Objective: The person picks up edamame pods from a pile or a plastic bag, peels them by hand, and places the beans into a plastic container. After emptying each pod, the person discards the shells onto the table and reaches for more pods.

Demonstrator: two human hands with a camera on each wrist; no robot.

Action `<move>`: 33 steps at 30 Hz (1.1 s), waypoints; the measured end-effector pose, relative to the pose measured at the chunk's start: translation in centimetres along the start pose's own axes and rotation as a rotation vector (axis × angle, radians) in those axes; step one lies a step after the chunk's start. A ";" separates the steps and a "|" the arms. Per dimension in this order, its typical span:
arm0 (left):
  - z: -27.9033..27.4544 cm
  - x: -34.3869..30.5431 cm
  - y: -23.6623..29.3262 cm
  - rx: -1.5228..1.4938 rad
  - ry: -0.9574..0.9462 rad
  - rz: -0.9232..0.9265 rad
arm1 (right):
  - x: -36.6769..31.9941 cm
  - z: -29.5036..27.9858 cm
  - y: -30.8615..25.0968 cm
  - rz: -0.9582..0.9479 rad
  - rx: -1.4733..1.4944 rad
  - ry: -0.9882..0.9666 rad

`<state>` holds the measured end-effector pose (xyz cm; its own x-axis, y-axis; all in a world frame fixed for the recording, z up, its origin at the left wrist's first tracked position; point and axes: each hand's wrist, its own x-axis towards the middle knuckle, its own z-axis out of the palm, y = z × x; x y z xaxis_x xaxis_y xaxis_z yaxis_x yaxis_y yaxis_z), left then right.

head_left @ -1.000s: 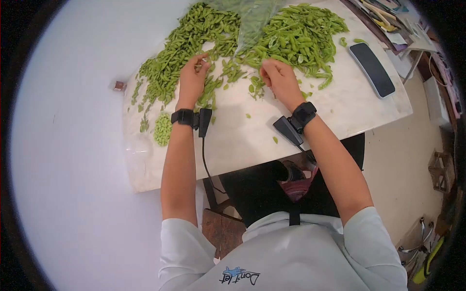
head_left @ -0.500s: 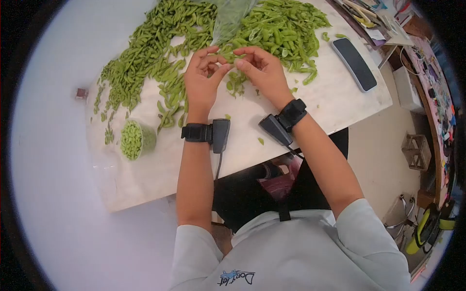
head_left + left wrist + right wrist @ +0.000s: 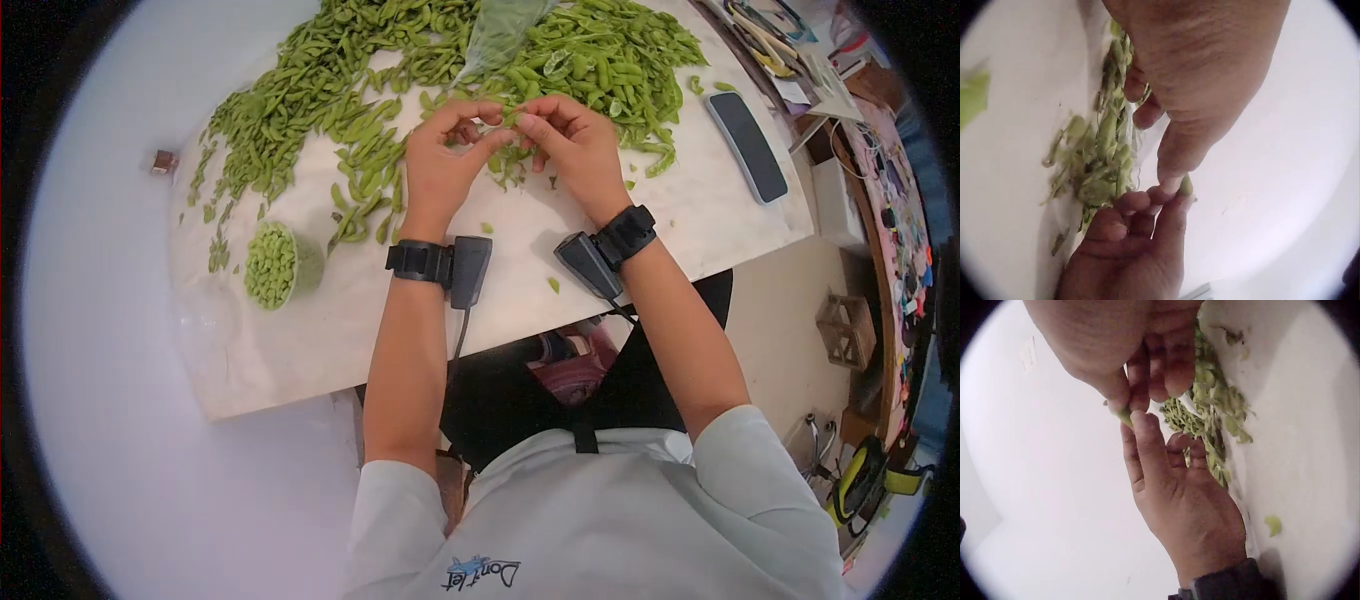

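A green edamame pod (image 3: 1186,185) is pinched at the fingertips of both hands, above the table. My left hand (image 3: 445,165) grips one end between thumb and forefinger. From the other side my right hand (image 3: 582,158) pinches it as well, its thumb against the pod (image 3: 1124,416). In the head view the fingers mostly cover it. Beyond the hands, a heap of whole pods (image 3: 260,130) spreads to the left, and a second green heap (image 3: 640,65) lies to the right. Shelled green beans (image 3: 271,265) fill a clear plastic cup (image 3: 310,268) left of my left forearm.
A clear plastic bag (image 3: 497,38) lies between the two heaps. At the right stands a phone (image 3: 748,148) face up. Stray green bits (image 3: 553,285) dot the pale table (image 3: 300,365) near its front edge. Tools and papers (image 3: 780,55) crowd a surface at the back right.
My left hand has come from the left heap toward the right hand, and the fingertips now meet around a pod. The head view has shifted, bringing the bean cup more fully into sight.
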<state>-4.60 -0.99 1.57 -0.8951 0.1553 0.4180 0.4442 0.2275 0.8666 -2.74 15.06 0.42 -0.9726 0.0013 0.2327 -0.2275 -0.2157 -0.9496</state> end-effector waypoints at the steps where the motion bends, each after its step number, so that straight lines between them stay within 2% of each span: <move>1: 0.0 0.0 -0.1 -0.010 0.003 -0.002 | 0.0 0.0 0.0 0.024 0.012 -0.010; 8: 0.4 -0.2 0.2 -0.234 -0.020 -0.003 | -0.3 -0.4 -0.3 0.120 0.101 -0.099; 11: 0.4 -0.3 0.9 -0.307 -0.072 -0.084 | -0.3 0.0 -1.0 0.119 0.087 -0.079; 14: 0.3 -0.3 0.3 -0.344 -0.115 -0.085 | -0.4 -0.1 -0.8 0.116 0.081 -0.099; 17: 0.4 -0.5 0.7 -0.369 -0.071 -0.171 | -0.1 -0.3 -0.3 0.096 0.074 -0.116; 24: 0.3 -0.3 -0.6 -0.342 -0.119 -0.092 | -0.3 0.0 -0.3 0.069 0.020 -0.114; 29: 0.2 -0.3 -0.9 -0.353 -0.133 -0.002 | -0.6 -0.2 -0.8 0.150 0.034 -0.278; 33: 0.3 -0.5 -0.7 -0.360 -0.144 -0.079 | -0.5 -0.4 -1.0 0.158 -0.010 -0.308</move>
<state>-4.46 -0.90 0.68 -0.8999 0.2898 0.3259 0.3091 -0.1032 0.9454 -2.01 15.70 1.19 -0.9355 -0.3268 0.1340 -0.0776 -0.1799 -0.9806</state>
